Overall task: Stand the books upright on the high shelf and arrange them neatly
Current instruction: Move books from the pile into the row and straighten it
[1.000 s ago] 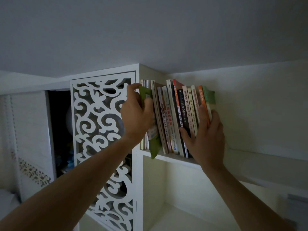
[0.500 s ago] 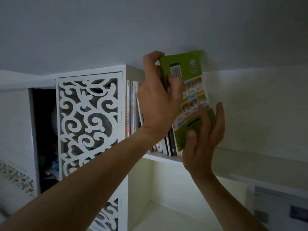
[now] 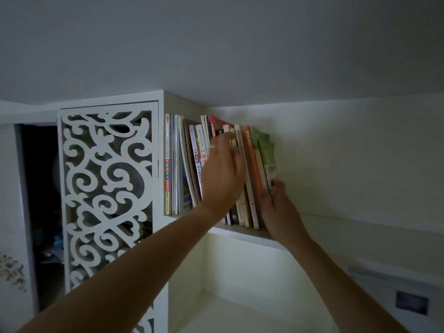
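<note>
Hiding several spines (image 3: pixel 236 150), left hand (image 3: pixel 222 174) covers the books (image 3: pixel 192 164).

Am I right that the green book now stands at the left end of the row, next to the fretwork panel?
Not quite: the head view shows the green book at the right end of the row, steadied by the right hand, far from the fretwork panel.

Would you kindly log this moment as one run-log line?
left hand: flat against book spines | right hand: steadying green book at row's right end | books: mostly upright, some leaning | shelf: high
</note>
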A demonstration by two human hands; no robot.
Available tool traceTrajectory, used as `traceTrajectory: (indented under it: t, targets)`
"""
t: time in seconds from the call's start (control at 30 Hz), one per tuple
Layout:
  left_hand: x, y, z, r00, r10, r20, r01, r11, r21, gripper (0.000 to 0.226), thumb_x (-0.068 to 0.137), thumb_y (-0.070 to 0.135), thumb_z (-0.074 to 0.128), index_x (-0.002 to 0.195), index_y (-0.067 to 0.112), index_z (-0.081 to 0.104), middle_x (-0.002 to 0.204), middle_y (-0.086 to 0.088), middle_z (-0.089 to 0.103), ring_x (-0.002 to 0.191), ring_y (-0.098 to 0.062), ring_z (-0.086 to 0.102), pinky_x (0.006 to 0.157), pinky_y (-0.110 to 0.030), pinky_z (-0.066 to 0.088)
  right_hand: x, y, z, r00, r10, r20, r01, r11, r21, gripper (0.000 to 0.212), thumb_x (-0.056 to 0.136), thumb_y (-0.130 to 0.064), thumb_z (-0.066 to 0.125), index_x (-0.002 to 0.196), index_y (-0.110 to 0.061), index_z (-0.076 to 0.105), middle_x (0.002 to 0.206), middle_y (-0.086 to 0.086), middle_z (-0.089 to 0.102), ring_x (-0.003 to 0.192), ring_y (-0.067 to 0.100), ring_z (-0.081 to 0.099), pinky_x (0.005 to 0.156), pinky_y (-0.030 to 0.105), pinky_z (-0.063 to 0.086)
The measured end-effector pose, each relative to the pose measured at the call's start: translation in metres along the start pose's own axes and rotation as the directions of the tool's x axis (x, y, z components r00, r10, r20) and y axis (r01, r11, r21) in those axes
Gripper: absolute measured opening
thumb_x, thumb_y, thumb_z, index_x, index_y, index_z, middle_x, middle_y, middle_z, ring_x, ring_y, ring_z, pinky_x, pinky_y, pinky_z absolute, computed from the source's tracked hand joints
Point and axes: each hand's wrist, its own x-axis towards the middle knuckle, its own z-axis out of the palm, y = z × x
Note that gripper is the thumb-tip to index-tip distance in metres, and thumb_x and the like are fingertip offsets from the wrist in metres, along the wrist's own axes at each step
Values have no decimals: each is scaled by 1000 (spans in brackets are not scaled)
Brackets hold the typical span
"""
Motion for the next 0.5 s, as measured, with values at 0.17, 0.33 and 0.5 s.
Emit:
traceTrajectory:
  t: [0.17, 0.33, 0.5]
  targets:
    - [-3, -80, -31, 911, -160, -381, 272, 926, 262, 35, 87, -10, 47, 117, 5, 55, 114, -11, 53, 98, -18, 48, 81, -35, 50, 4, -1, 5, 996, -35, -78, 21, 984, -176, 80, 85, -84, 37, 135, -22, 33, 118, 3, 56, 98, 26, 65, 67, 31, 50]
    - [-18, -129, -55, 983, -97, -159, 171, 806, 566, 35, 92, 4, 64, 125, 14, 57, 126, -12, 49, 113, -28, 44, 93, -37, 40, 2, -1, 23, 972, -67, -226, 13, 972, -234, 96, 78, -88, 34, 141, -15, 29, 120, 13, 55, 94, 34, 67, 68, 42, 62]
    - [-11, -119, -59, 1000, -6, 22, -8, 819, 573, 39, 98, 34, 52, 132, 16, 56, 140, -14, 42, 129, -31, 38, 105, -45, 36, 5, 2, 27, 968, -61, -245, -2, 968, -252, 95, 78, -90, 32, 140, -18, 29, 118, 13, 54, 92, 35, 67, 68, 46, 63]
